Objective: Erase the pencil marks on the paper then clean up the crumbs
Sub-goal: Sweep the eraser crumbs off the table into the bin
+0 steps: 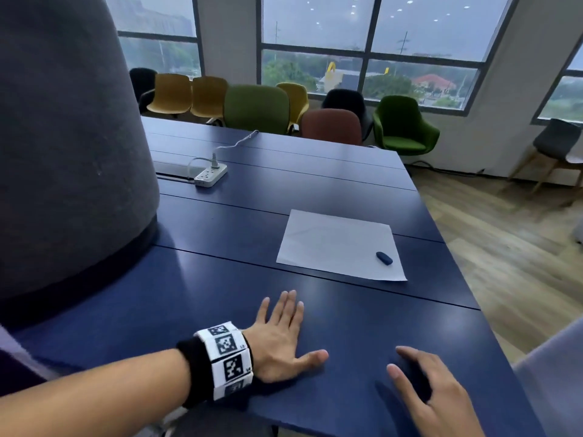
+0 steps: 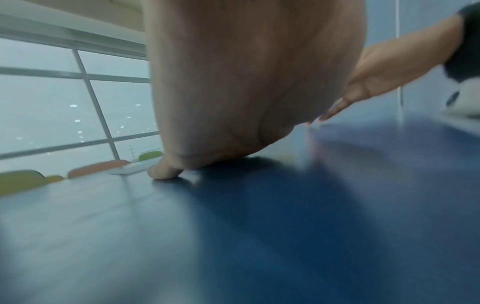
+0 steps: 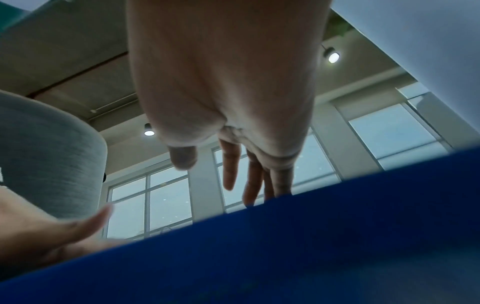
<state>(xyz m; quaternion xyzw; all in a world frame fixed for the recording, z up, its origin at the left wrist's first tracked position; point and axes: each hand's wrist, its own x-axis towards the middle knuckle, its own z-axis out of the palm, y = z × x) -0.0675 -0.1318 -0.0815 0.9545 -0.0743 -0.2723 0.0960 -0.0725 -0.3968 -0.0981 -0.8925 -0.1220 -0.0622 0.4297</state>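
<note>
A white sheet of paper (image 1: 339, 244) lies on the dark blue table (image 1: 236, 279), right of centre. A small dark eraser (image 1: 384, 258) rests on the sheet's near right corner. Pencil marks on the paper are too faint to make out. My left hand (image 1: 280, 334) lies flat on the table, fingers straight, well short of the paper; its palm (image 2: 233, 92) fills the left wrist view. My right hand (image 1: 432, 392) hovers at the table's near edge with fingers spread and relaxed, holding nothing. In the right wrist view its fingers (image 3: 255, 179) hang straight above the table edge.
A large grey felt lampshade or partition (image 1: 69, 146) blocks the left side. A white power strip (image 1: 210, 175) with a cable sits farther back on the table. Several coloured chairs (image 1: 257, 108) line the far edge, below the windows. Wooden floor (image 1: 511, 247) lies to the right.
</note>
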